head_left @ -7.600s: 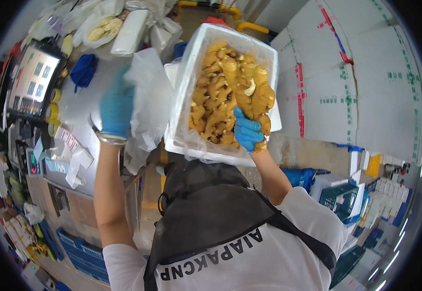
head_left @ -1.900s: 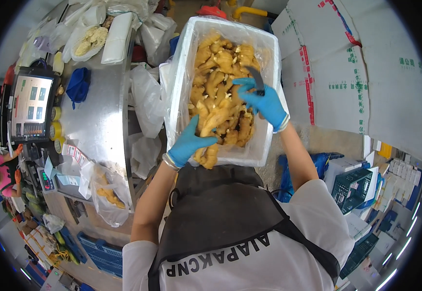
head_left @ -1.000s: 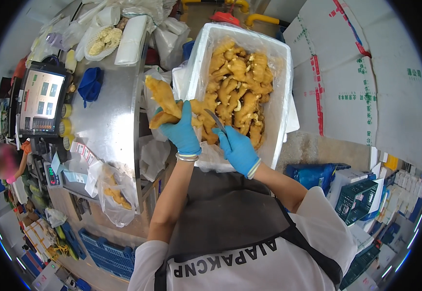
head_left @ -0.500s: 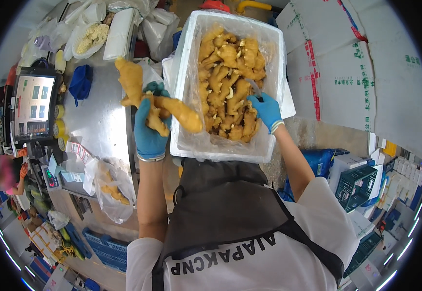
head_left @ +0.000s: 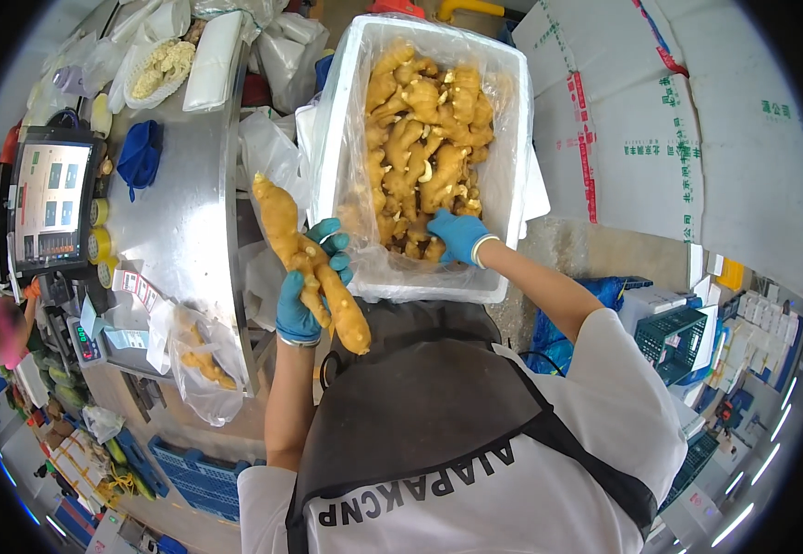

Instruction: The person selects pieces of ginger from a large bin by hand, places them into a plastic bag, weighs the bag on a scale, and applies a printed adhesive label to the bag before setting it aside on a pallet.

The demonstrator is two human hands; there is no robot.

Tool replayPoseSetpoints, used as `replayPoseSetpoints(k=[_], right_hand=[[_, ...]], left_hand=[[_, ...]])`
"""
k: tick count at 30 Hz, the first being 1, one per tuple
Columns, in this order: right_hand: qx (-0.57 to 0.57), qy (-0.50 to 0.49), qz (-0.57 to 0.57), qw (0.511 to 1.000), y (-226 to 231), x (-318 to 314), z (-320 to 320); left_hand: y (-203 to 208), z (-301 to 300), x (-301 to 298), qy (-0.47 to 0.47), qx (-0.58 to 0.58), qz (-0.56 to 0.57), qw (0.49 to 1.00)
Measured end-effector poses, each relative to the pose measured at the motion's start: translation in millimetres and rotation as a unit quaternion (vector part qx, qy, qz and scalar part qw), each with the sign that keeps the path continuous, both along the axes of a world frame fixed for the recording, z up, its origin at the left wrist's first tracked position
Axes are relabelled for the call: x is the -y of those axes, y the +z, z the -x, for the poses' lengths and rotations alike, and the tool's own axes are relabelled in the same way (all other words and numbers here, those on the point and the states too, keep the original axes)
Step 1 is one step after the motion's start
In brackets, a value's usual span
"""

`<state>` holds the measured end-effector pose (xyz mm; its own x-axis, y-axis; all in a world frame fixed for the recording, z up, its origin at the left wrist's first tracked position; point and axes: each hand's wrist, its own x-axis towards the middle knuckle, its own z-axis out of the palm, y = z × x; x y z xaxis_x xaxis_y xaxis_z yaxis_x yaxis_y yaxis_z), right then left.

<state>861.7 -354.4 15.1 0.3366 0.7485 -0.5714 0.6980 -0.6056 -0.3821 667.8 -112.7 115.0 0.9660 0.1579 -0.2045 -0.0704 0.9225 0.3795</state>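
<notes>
A large branched ginger root [head_left: 338,297] is held up in my left hand [head_left: 301,307], left of the white foam box [head_left: 329,166]. My blue-gloved fingers wrap around its middle, and its long ends point up and down. Ginger pieces [head_left: 434,120] fill the box, which has a clear plastic liner. At the near right part of the box, my right hand [head_left: 464,238], also gloved in blue, rests on the heap with curled fingers. Its fingertips are partly hidden among the ginger, so what they hold is not visible.
To the left, a metal counter [head_left: 175,222] bears a monitor [head_left: 55,194], tape rolls [head_left: 98,245], a blue cloth item [head_left: 140,159] and a scale [head_left: 87,342]. A bag of ginger [head_left: 205,360] sits at its near edge. Large white panels [head_left: 623,120] stand right.
The ginger in my left hand has swung more upright and moved nearer to me. My right hand has dropped lower in the box; the metal blade by it no longer shows.
</notes>
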Motion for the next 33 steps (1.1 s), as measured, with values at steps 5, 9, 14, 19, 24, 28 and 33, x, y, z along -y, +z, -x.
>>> replayPoseSetpoints(k=[5,9,14,19,24,28,33], right_hand=[[0.070,0.127,-0.012,0.989,-25.9,2.7,19.2],[0.062,0.086,-0.003,0.994,23.7,-15.1,-11.3],[-0.040,-0.303,-0.202,0.930,120.8,-29.2,-73.0],[-0.183,-0.351,-0.143,0.907,151.2,-63.3,-85.6],[-0.224,-0.349,-0.208,0.886,158.3,-94.1,-44.4],[-0.371,-0.421,-0.351,0.750,154.0,-65.2,-44.0],[-0.308,-0.465,-0.258,0.788,124.4,-38.4,-4.2]], left_hand=[[-6.9,9.6,-3.3,0.017,-0.017,-0.001,1.000],[-9.4,20.1,-13.5,0.037,-0.031,-0.031,0.998],[-13.1,13.4,-15.5,0.049,-0.007,-0.011,0.999],[-22.9,-31.2,4.5,-0.007,0.039,-0.031,0.999],[-21.7,-58.7,23.8,-0.051,-0.055,-0.113,0.991],[-41.6,-55.2,22.6,0.041,-0.075,0.012,0.996],[-37.1,-70.9,15.0,0.052,-0.008,0.004,0.999]])
